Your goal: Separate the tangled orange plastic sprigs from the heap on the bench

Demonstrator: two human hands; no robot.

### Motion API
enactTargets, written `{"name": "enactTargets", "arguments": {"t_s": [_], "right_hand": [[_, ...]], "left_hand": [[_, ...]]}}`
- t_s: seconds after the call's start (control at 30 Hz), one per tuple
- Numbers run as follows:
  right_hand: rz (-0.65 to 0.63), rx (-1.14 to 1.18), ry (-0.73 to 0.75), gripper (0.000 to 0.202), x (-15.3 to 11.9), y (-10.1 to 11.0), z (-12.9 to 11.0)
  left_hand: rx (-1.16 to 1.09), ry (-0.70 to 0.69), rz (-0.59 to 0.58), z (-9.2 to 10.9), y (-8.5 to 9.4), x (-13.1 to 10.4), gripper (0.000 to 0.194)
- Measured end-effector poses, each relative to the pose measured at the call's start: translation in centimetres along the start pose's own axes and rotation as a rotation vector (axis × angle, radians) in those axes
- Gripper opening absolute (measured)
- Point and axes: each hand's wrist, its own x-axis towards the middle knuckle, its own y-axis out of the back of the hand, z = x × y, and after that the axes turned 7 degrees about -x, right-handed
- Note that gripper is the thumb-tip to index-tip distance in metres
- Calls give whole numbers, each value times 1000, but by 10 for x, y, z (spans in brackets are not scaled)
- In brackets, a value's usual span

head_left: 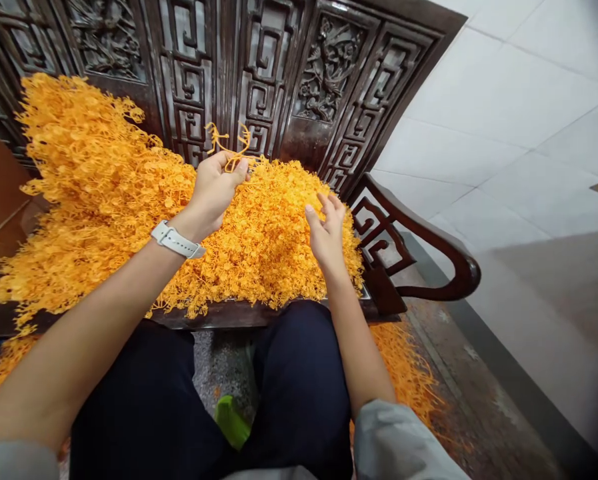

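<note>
Just past my knees [301,360] in dark trousers, a heap of orange pieces [263,247] lies along the bench seat [239,313]. My right hand [327,233] is over the heap's right side, fingers parted and free. Farther out, my left hand [216,190] pinches one thin orange piece [235,157] above the heap, before the carved backrest [306,140].

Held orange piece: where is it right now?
In the head view, the orange piece is slightly left of centre, above mid-height, pinched in the left hand, with the orange pile below and the dark carved backrest behind.
</note>
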Motion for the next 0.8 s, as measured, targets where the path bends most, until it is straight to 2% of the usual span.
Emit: {"name": "enactTargets", "arguments": {"t_s": [0.1,0.2,0.27,0.33,0.43,0.5,0.57,0.67,0.73,0.8], "right_hand": [[-24,137,94,40,-11,6,-22],[-114,238,109,41,-22,7,-50],[-166,259,100,43,-24,4,-54],[-191,254,128,45,-22,2,-50],[-235,167,302,45,-21,6,-49],[-266,137,457,46,-30,13,-61],[-364,251,566,44,-47,23,-83],[-571,621,638,30,-71,35,-113],[-553,778,512,23,-72,34,-117],[-433,792,188,27,-58,26,-104]], "left_hand": [[74,-32,-131,-4,-10,-7,17],[93,-32,-270,-8,-22,-16,18],[66,-4,-364,-9,-29,-23,19],[23,49,-408,-9,-35,-29,19],[-20,184,-315,-12,-41,-34,25],[-28,265,-209,-19,-41,-31,28],[-23,319,-43,-30,-33,-21,30],[-91,395,276,-44,-8,4,29],[-224,433,225,-46,11,18,24],[-329,411,101,-40,24,26,21]]}}
